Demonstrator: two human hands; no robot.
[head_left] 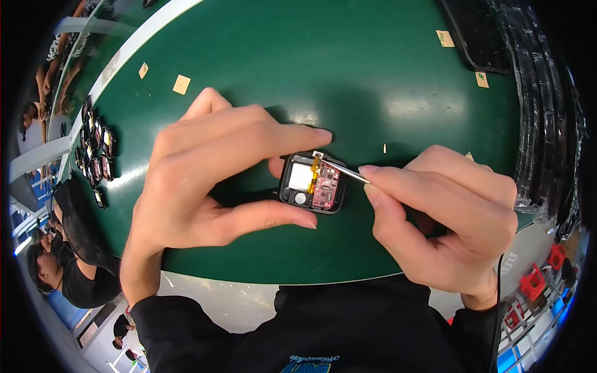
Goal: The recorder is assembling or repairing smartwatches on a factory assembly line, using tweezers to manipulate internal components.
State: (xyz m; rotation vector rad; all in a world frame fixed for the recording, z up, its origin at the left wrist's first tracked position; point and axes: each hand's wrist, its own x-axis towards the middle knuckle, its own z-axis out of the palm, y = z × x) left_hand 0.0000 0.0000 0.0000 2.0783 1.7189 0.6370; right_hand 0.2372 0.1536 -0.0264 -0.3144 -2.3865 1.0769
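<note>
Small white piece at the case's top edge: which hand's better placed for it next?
Likely the right hand: it holds a thin metal tool, tip at the small white piece; the left hand is curled around the case.

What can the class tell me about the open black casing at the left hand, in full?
The casing is small, squarish with rounded corners, and looks plastic. Inside sit a white block, a reddish circuit board, an amber strip and a round silvery disc. It lies open side up, slightly turned, between the left hand's thumb and fingers, over the green table. A slim metal tool reaches its top edge.
</note>
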